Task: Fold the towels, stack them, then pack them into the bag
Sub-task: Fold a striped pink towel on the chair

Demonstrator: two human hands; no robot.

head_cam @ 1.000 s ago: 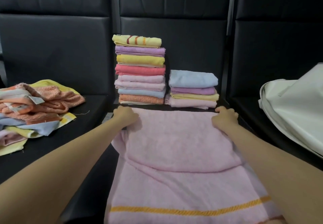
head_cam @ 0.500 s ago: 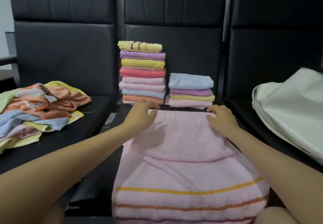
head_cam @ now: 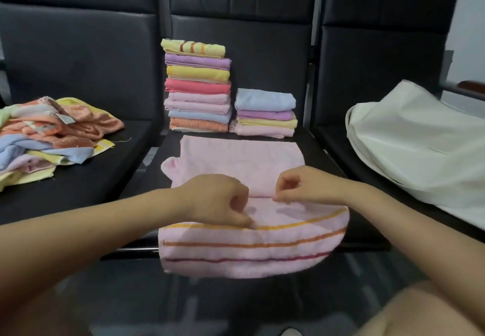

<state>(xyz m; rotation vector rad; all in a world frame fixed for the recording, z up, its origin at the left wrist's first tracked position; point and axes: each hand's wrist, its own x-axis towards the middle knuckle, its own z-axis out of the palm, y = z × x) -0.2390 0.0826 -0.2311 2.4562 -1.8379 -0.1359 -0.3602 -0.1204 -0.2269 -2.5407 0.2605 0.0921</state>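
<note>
Hard to make out under the curled fingers: left hand (head_cam: 220, 199) with fingertips down on the pale pink terry towel with orange, amber and maroon stripes (head_cam: 244, 246), apparently pinching its cloth near the topmost stripe; right hand (head_cam: 301, 186) pinching the folded edge of the same towel near its middle. Hidden by both hands: part of that fold line. Towel spread on the middle black leather seat (head_cam: 320, 149), far half already doubled over, striped near end drooping past the seat's front edge, one small corner poking out at the left side. Near the back edge of the same seat, two stacks touching side by side: tall stack of folded towels (head_cam: 198, 86), eight counted, yellow striped one on top, orange at the bottom; short stack of folded towels (head_cam: 265, 112), four counted, blue on top, pink at the bottom. On the left black seat, a heap of loose unfolded towels (head_cam: 49, 136) in orange, blue, yellow and lilac, number impossible to count, cut off at the frame's left edge. On the right black seat, one cream fabric bag (head_cam: 420, 146) lying slumped, opening not discernible, cut off at the right edge. Three seats in all, backrests cropped at the top. Blurred bare knee in the lower right corner.
</note>
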